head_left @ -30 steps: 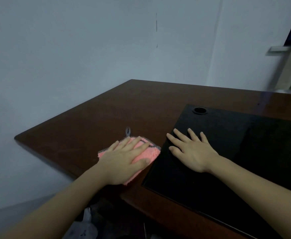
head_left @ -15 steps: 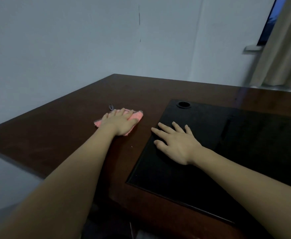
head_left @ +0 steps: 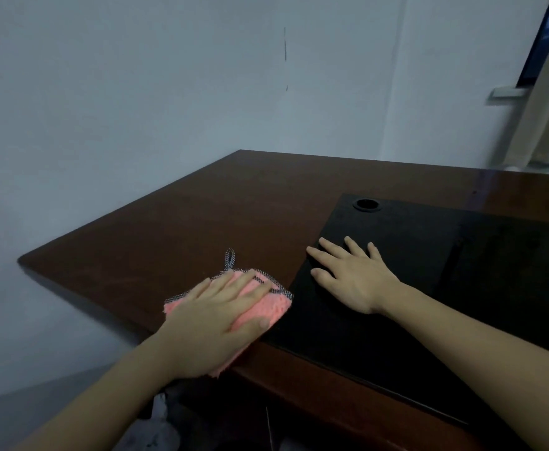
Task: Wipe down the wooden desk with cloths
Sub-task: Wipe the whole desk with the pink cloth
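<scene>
While my left hand point(head_left: 214, 317) presses flat, fingers straight, on the pink cloth point(head_left: 266, 309) near the wooden desk's point(head_left: 201, 229) front edge, right hand point(head_left: 351, 278) spread flat on the black mat point(head_left: 461, 288) beside it

Head view: close above desk point(head_left: 201, 222), facing forward-down.

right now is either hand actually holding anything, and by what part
Nothing is gripped. The left hand presses flat on the middle of the pink cloth, fingers straight. The right hand lies flat on the black mat.
</scene>
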The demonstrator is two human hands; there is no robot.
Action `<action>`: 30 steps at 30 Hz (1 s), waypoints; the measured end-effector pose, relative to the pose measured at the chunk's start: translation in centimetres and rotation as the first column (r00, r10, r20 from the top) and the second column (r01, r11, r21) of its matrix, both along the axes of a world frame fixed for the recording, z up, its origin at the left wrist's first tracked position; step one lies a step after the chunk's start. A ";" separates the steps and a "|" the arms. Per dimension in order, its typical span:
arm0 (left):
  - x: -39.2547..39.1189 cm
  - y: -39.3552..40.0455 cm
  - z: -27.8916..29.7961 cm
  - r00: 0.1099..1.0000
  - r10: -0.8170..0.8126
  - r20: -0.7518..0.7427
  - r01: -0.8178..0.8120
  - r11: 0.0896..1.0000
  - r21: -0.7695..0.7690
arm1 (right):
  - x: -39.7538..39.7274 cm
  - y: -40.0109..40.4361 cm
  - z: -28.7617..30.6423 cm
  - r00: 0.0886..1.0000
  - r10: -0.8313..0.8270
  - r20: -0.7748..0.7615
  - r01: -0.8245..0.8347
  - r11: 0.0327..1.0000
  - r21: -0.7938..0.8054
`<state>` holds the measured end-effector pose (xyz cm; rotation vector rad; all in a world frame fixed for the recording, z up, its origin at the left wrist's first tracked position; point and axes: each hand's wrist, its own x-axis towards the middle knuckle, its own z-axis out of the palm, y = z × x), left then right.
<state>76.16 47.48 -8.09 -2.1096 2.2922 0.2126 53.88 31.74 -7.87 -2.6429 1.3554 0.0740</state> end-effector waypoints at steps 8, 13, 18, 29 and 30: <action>3.7 -9.0 0.4 0.979 0.192 0.067 -0.194 0.981 0.030 | 0.0 0.0 -0.1 1.000 0.000 0.018 0.001 1.000 -0.006; 2.4 -11.8 0.3 0.945 0.325 0.047 -0.326 0.945 0.026 | -0.1 0.3 -0.1 1.000 -0.005 0.020 0.005 1.000 0.002; -0.1 -6.1 1.0 0.980 0.200 0.021 -0.200 0.978 0.050 | -0.2 0.4 0.0 1.000 -0.005 0.008 0.005 1.000 0.003; -1.1 0.6 0.6 0.996 0.074 0.048 -0.076 0.996 0.048 | -0.1 0.2 -0.1 1.000 -0.007 -0.009 0.007 1.000 0.007; -0.8 -0.5 0.5 0.995 0.085 0.053 -0.088 0.995 0.056 | -0.1 0.1 -0.2 1.000 -0.008 -0.010 0.008 1.000 0.006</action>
